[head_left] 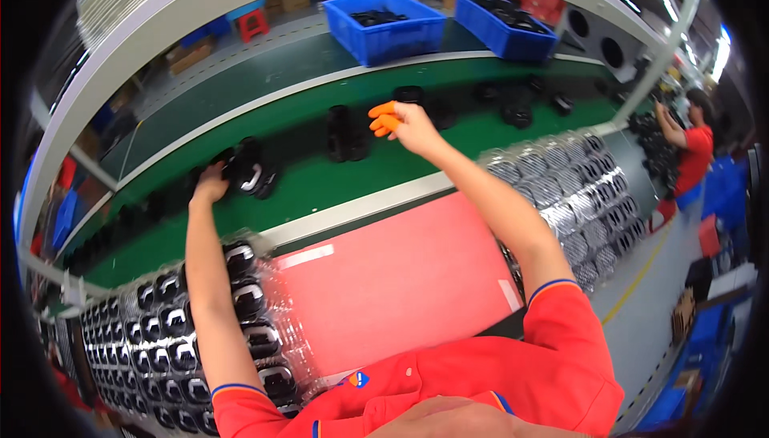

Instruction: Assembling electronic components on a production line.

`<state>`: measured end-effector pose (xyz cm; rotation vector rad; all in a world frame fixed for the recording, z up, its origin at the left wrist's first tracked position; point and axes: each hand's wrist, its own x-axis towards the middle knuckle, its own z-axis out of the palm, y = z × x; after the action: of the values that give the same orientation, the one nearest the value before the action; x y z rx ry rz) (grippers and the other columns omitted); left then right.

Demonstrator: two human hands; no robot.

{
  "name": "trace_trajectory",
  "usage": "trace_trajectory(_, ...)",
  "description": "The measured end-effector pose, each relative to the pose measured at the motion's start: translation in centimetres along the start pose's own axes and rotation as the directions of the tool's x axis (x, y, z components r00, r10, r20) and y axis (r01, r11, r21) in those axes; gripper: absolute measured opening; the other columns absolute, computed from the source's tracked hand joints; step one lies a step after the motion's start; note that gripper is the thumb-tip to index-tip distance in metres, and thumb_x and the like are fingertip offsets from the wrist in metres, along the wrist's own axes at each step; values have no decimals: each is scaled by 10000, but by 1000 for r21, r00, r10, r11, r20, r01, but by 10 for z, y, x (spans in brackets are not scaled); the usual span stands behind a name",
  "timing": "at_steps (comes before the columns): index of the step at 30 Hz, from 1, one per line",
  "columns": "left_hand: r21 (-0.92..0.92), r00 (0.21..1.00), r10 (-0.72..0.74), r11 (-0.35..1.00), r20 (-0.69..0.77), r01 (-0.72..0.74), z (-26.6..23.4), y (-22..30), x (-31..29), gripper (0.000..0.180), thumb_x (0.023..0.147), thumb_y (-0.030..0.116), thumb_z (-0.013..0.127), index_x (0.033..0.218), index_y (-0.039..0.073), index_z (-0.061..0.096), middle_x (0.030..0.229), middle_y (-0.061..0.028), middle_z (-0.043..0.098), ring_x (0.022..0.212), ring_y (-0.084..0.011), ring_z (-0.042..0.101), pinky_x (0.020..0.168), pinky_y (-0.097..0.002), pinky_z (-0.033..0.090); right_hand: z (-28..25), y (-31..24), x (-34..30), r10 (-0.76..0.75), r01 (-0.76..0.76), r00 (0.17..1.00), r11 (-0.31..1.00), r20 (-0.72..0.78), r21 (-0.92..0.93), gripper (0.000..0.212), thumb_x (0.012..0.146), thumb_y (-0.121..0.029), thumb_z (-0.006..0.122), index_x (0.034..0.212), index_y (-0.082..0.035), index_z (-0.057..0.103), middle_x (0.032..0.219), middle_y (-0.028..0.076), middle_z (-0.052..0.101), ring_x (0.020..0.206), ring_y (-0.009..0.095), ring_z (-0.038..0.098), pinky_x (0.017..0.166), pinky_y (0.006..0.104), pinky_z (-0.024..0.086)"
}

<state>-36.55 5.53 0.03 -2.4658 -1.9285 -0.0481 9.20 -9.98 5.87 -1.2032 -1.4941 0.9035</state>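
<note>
My left hand (211,183) reaches onto the green conveyor belt, its fingers closed around a dark plastic part that they partly hide. Right beside it sit glossy black moulded parts (250,172), one showing a bright curved reflection. Over the belt, further right, my right hand (407,127) holds nothing. Orange finger covers (384,117) are on two of its fingers, which stretch leftward and stand apart. Just behind this hand lies a black part (408,94); to its left is a cluster of black parts (344,135).
A pink mat (392,286) covers the bench before me. Clear trays of black parts (160,326) stand at left, clear blister trays (569,197) at right. Blue bins (392,37) stand beyond the belt (312,189). Another person (693,145) works at far right.
</note>
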Motion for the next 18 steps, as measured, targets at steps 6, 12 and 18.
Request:
trace_trajectory(6,-104,1000,10,995,-1,-10,-14,20,-5,485,699,165,663,1148,67,508,1124,-189,580,1045,-372,545,887,-436,457,-169,28,-52,-232,-44,948,581,-217,-812,197,833,-135,573,999,-59,649,788,148,668,712,257,661,670,330,527)
trace_trajectory(12,106,996,-86,991,-2,86,-28,44,-19,640,689,272,725,1229,85,437,1305,-172,413,1173,-371,428,905,-467,443,-312,54,-171,-92,-738,664,-242,-743,-630,255,823,-281,546,973,-114,666,1067,133,637,950,302,628,743,412,520)
trace_trajectory(18,172,976,-162,976,147,136,-22,36,-14,792,689,290,732,1358,128,342,1287,-168,445,1152,-377,455,926,-459,434,-328,33,-221,215,-927,327,-116,-920,-357,464,850,-449,528,1094,-68,631,1151,154,604,1072,324,578,875,419,464)
